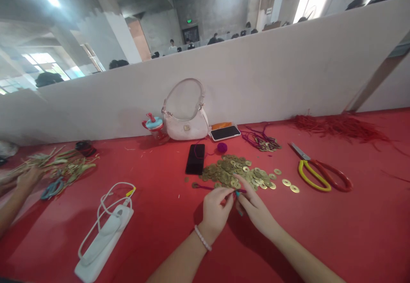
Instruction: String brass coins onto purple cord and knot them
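Observation:
My left hand, with a bead bracelet at the wrist, pinches a thin purple cord that trails left to a coin. My right hand meets it at the fingertips, closed on the same cord, its index finger reaching to the edge of a heap of brass coins with holes. Both hands rest on the red table just in front of the heap. A small ball of purple cord lies behind the coins.
A black phone, a second phone, a white handbag and a small bottle stand behind. Yellow and red scissors lie right, strung coins and red threads beyond. A white power bank with cable lies left. Another person's hand works at far left.

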`<move>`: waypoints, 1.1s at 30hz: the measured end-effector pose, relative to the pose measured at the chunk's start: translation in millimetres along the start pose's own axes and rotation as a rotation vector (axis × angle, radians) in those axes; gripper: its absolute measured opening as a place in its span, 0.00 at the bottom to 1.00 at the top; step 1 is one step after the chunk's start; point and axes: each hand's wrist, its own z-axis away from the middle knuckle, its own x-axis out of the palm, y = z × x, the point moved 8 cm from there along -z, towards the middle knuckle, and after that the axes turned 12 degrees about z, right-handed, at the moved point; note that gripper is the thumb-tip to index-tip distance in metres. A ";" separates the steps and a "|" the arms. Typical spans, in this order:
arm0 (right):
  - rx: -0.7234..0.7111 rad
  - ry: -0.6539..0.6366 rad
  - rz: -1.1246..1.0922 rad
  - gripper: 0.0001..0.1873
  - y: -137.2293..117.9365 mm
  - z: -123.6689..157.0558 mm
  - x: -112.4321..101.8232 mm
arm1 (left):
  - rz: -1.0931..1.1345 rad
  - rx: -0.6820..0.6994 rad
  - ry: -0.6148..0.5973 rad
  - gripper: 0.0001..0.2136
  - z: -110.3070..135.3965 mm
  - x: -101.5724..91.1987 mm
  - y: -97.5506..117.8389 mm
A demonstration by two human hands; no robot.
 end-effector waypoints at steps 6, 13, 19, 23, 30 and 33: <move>-0.040 0.045 0.046 0.16 4.5 -4.3 -5.6 | 0.039 -0.031 0.003 0.09 0.3 0.3 -2.6; -0.023 -0.006 -0.058 0.15 6.8 -8.7 -5.5 | 0.206 -0.158 0.003 0.10 0.0 -0.5 -13.5; 0.062 -0.069 -0.159 0.19 7.0 -5.7 -3.2 | 0.530 -0.362 -0.069 0.09 -1.0 7.5 -30.9; 0.076 -0.108 -0.211 0.17 5.5 -4.6 0.1 | 0.643 -0.427 -0.090 0.11 -2.4 9.7 -32.6; 0.088 -0.159 -0.236 0.17 7.0 -4.7 2.9 | 0.745 -0.488 -0.133 0.11 -0.1 16.3 -36.9; 0.100 -0.179 -0.232 0.17 8.6 -4.3 3.3 | 0.740 -0.471 -0.173 0.09 0.3 18.6 -36.4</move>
